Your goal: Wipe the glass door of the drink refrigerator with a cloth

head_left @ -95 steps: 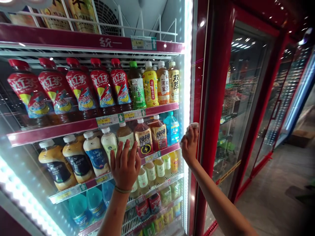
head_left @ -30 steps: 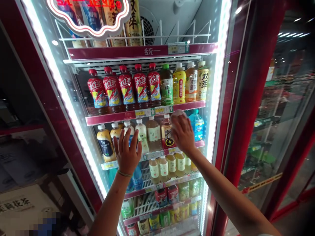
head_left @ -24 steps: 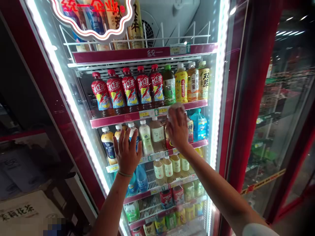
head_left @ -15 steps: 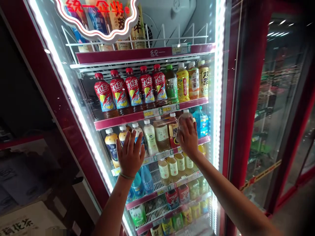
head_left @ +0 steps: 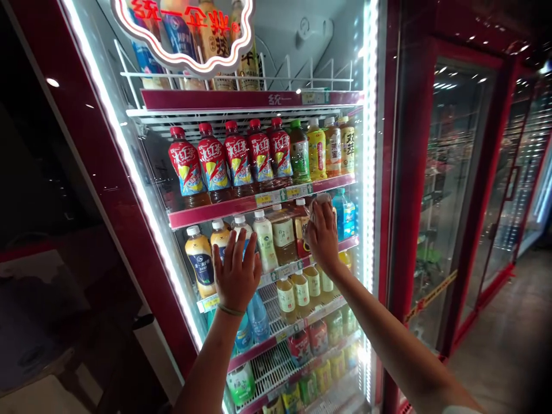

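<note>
My left hand (head_left: 237,269) is spread flat with its fingers apart against the glass door of a lit drinks cooler, in front of the middle shelf, and holds nothing. To its right, my right hand (head_left: 322,233) presses a crumpled pale cloth (head_left: 321,199) to the glass, its fingers over the cloth. Behind the glass, red-capped bottles (head_left: 238,155) stand in a row on the shelf above my hands. A bottle with a white cap and dark blue label (head_left: 200,261) is left of my left hand. A blue bottle (head_left: 345,215) shows right of my right hand.
A lit sign (head_left: 185,34) hangs at the top of the door. Bright light strips run down both sides. More red-framed glass coolers (head_left: 457,190) stand at the right, above a grey floor (head_left: 495,339). Dark shapes and a pale box lie at the lower left.
The view has turned slightly right, showing more of the neighbouring coolers and floor. My right hand and the cloth have shifted slightly left relative to the picture; my left hand stays spread on the glass.
</note>
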Demonstrator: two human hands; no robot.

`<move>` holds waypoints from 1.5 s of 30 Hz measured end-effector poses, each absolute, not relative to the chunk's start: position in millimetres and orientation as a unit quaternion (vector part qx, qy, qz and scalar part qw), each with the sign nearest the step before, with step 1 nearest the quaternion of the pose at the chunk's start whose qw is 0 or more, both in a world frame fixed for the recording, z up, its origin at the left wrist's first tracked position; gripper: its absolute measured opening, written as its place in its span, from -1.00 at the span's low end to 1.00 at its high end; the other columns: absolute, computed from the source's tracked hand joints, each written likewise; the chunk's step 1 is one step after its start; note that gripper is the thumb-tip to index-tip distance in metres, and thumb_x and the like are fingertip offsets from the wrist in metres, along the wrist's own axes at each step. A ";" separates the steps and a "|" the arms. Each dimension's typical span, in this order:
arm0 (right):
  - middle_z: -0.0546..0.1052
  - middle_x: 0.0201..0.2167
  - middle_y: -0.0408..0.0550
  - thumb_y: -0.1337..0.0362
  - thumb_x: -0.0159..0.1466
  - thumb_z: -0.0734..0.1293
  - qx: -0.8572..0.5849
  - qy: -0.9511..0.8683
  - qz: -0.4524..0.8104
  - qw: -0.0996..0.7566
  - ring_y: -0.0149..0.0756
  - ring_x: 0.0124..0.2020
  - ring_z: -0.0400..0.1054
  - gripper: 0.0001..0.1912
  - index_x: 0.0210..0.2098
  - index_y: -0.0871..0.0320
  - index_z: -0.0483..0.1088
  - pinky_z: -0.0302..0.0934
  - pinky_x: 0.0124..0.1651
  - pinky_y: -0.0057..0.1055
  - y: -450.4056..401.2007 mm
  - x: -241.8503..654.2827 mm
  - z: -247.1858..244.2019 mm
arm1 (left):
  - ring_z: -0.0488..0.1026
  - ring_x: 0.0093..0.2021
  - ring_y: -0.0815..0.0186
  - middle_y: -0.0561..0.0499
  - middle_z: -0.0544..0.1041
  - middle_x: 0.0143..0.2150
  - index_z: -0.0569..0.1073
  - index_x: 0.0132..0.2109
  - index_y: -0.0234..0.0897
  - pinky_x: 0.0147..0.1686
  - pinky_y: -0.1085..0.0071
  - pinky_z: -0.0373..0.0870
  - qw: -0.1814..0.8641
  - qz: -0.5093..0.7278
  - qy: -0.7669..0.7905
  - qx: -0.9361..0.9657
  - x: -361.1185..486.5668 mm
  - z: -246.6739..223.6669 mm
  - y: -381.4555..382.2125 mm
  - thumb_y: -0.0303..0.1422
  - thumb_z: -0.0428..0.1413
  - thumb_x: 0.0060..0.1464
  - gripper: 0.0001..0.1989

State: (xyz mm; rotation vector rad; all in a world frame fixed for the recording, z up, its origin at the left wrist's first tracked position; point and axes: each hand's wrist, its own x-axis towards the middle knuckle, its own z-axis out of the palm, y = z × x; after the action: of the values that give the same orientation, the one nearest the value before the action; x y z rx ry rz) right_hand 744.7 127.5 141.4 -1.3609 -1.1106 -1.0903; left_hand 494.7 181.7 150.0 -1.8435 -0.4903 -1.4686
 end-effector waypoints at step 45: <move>0.25 0.48 0.09 0.25 0.46 0.22 -0.467 -0.629 -0.441 0.438 -0.02 0.52 0.06 -0.30 0.54 0.04 0.01 0.02 0.53 0.12 128.8 722.6 147.7 | 0.28 0.46 0.08 -0.13 0.45 0.38 0.39 0.38 -0.11 0.51 0.00 0.02 0.402 -0.527 -0.242 -0.709 484.3 139.8 179.9 -0.37 0.10 0.31 -0.48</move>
State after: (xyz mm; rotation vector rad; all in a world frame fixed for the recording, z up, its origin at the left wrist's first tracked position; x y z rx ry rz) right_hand 722.6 128.8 147.7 -1.1610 -1.5631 -1.0964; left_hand 484.3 179.9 139.8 -1.7920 -0.6130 -1.3315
